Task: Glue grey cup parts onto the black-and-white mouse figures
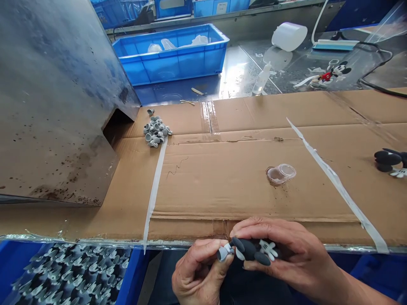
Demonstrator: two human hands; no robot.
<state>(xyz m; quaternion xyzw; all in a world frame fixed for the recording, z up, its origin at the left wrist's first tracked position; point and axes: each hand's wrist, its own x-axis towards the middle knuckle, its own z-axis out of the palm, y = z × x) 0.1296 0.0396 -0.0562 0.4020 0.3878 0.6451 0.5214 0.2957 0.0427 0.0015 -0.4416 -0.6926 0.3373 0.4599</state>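
Just below the bench's front edge, my left hand (203, 271) pinches a small grey cup-shaped part (224, 252) between thumb and forefinger. My right hand (286, 250) is closed around a black figurine (249, 250) with round ears and a white gloved hand. The grey part meets the figurine's left end; whether they are joined or only touching I cannot tell. A heap of similar grey parts (156, 131) lies on the cardboard (222, 169) at the far left. To the right stands a small clear cup (280, 173) with brownish residue around its base.
A spotted metal box (57, 118) blocks the left side. Behind the cardboard are a blue crate (178, 63), a small bottle (261, 79), a white roll (289, 36) and a painted figurine (332, 75). More black figurine parts (391, 161) lie far right; a blue bin (125, 275) holds many grey parts lower left.
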